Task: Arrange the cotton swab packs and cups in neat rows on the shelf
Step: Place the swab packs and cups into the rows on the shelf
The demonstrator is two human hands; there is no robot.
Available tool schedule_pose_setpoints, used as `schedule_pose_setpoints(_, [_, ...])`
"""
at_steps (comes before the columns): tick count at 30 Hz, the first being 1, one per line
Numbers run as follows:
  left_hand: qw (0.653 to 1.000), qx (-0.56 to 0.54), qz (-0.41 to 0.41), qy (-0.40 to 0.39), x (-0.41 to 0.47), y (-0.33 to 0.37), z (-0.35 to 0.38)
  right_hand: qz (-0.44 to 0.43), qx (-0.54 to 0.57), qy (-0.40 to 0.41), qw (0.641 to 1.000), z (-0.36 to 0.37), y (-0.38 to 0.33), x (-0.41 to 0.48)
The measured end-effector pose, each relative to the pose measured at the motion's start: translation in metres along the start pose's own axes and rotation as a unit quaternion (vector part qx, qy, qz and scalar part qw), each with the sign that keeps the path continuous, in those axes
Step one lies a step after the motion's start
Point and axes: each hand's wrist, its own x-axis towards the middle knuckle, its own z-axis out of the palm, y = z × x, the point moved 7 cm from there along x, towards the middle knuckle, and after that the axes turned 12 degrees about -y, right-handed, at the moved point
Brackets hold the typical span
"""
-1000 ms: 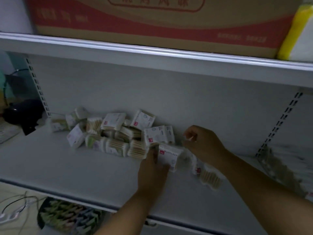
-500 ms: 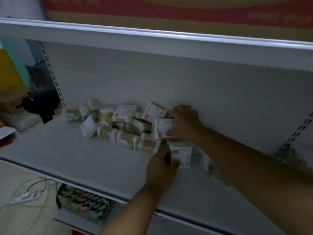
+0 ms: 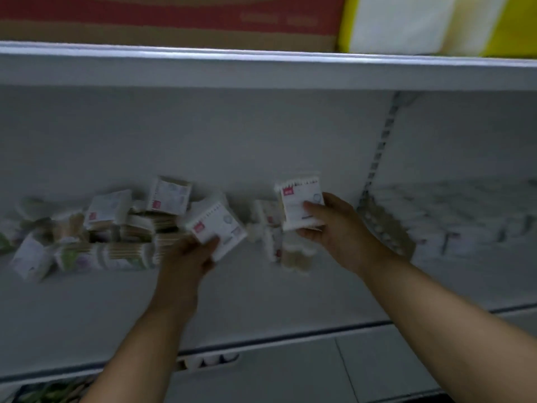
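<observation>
A loose heap of white cotton swab packs (image 3: 110,228) lies at the back left of the grey shelf (image 3: 261,303). My left hand (image 3: 189,257) grips one white pack with a red tag (image 3: 218,228), tilted, just right of the heap. My right hand (image 3: 328,225) holds a second white pack (image 3: 300,203) upright above the shelf near the back wall. A few more packs (image 3: 287,251) lie between and below my hands. No cups are clear in this blurred view.
The shelf above (image 3: 261,68) carries a red and brown cardboard box (image 3: 174,21) and a yellow and white package (image 3: 436,21). A slotted upright (image 3: 377,158) divides the back wall. Rows of pale goods (image 3: 453,216) fill the shelf bay to the right.
My right hand took a pack from the heap and lifted it to the right. My left hand raised its pack off the shelf. The camera swung right.
</observation>
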Motion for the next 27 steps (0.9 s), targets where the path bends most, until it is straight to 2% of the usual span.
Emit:
schedule_pose_setpoints(5, [0.995, 0.051, -0.006, -0.087, -0.023, 0.013, 0.083, 0.017, -0.013, 0.07, 0.997, -0.066, -0.003, -0.046])
schedule_pose_setpoints(12, [0.98, 0.128, -0.041, -0.148, -0.059, -0.039, 0.219, 0.024, -0.066, 0.118, 0.99, -0.172, -0.024, -0.138])
schedule_pose_setpoints(18, [0.973, 0.132, -0.072, -0.177, -0.095, -0.097, 0.336, 0.043, -0.098, 0.183, 0.977, -0.289, -0.033, -0.227])
schedule_pose_setpoints(27, [0.959, 0.223, -0.066, -0.162, -0.106, -0.137, 0.422, 0.029, -0.145, 0.248, 0.958, -0.385, -0.042, -0.279])
